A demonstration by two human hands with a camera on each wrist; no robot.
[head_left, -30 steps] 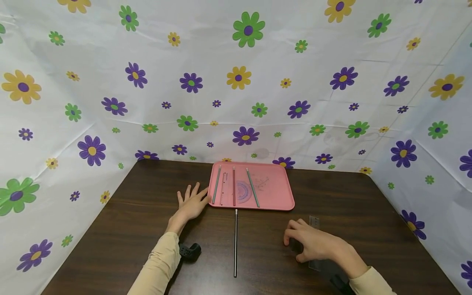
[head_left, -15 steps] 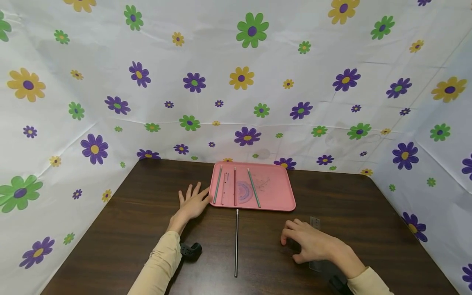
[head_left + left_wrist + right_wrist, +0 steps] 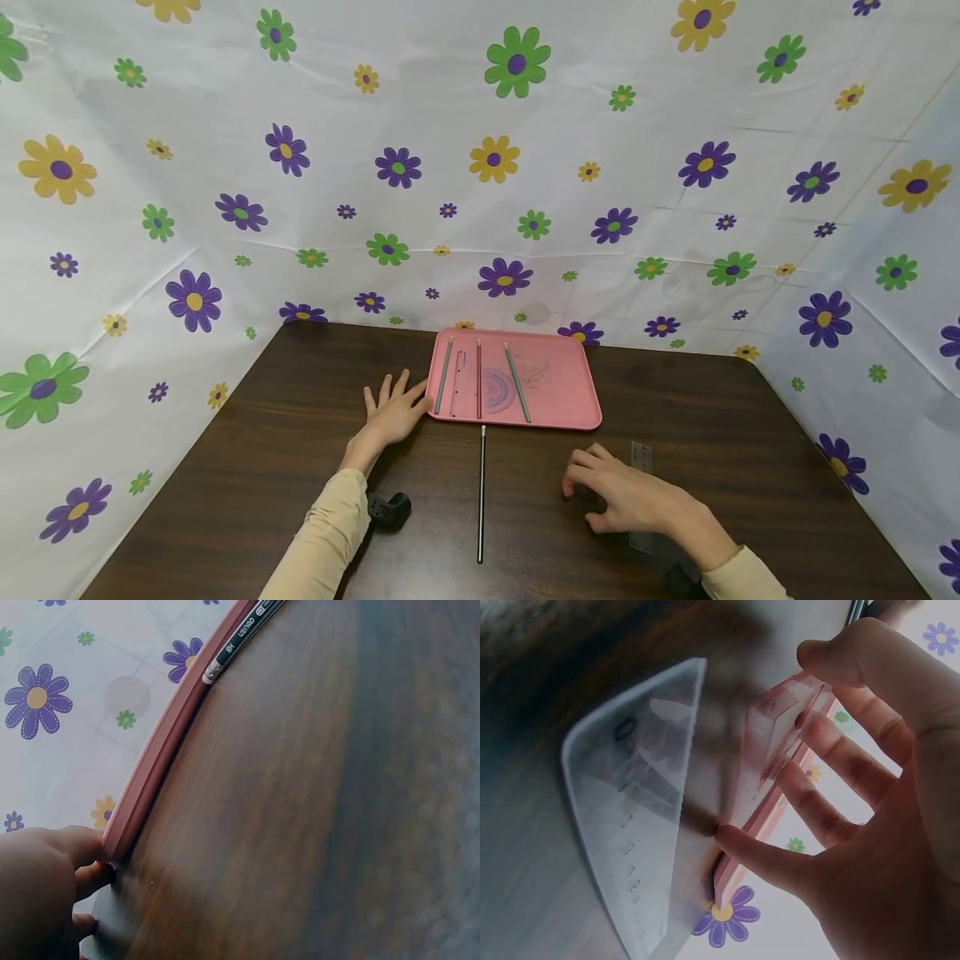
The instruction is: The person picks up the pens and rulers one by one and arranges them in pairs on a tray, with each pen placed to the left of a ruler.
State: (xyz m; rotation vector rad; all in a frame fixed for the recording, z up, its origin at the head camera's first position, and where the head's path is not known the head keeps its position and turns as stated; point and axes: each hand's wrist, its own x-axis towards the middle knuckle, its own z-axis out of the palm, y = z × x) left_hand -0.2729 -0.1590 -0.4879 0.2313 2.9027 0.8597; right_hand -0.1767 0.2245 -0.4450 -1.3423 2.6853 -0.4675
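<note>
In the head view my left hand (image 3: 392, 417) lies with spread fingers at the left front corner of a pink tray (image 3: 566, 387), fingertips touching its rim. Out to the right, my right hand (image 3: 622, 493) is bent low over the table. The right wrist view shows its thumb and fingertips around a small clear plastic piece (image 3: 769, 731); its full outline is hard to make out. Under that hand lies a clear ruler (image 3: 641, 455), partly covered. A black pencil (image 3: 482, 496) points from the tray's front edge towards me, white end at the tray.
Inside the tray lie two green pencils (image 3: 444, 375), a red pencil (image 3: 479, 379), a clear ruler (image 3: 458, 385) and a clear protractor (image 3: 497, 390). A flowered white cloth (image 3: 442, 192) hangs behind the dark wooden table (image 3: 322, 367).
My right hand has slid a little to the left across the table, away from the clear ruler. The left hand stays at the tray's corner; the head view has shifted slightly.
</note>
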